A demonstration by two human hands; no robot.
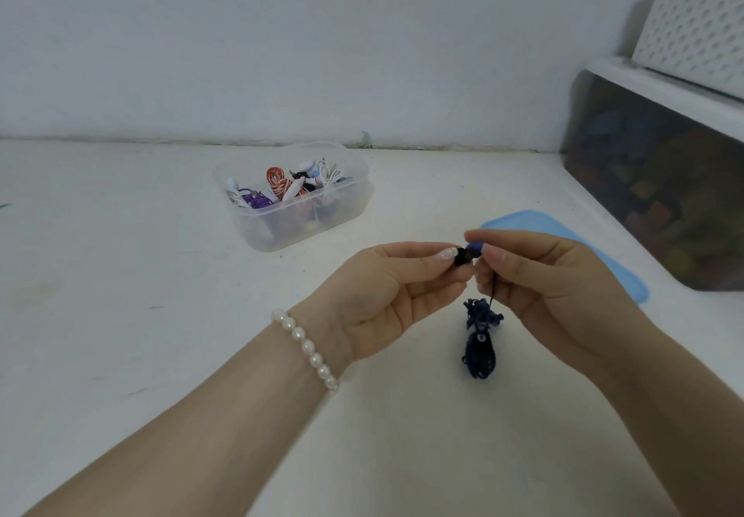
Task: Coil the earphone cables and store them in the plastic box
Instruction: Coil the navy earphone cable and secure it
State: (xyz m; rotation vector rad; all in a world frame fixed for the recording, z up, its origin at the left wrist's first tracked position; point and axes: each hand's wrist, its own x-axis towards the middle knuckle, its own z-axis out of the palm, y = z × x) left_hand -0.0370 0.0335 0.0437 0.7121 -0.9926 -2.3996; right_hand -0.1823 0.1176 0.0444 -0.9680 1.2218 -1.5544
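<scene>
Overhead | white table (120, 275) | plain wall (282, 41) | plastic box (296, 194) near wall

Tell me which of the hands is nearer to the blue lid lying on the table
The right hand. It is held just in front of the blue lid, overlapping its near edge in view. The left hand is farther to the left, with the dark earphone between the two hands.

Single head-worn wide-angle view, looking forward and down across the white desk (120, 315) toward the pale wall behind. Close over both forearms, left hand (378, 299) and right hand (551, 295) near frame centre. Farther off, a clear plastic box (298, 218); at right edge, a dark translucent storage bin (660, 178).
</scene>
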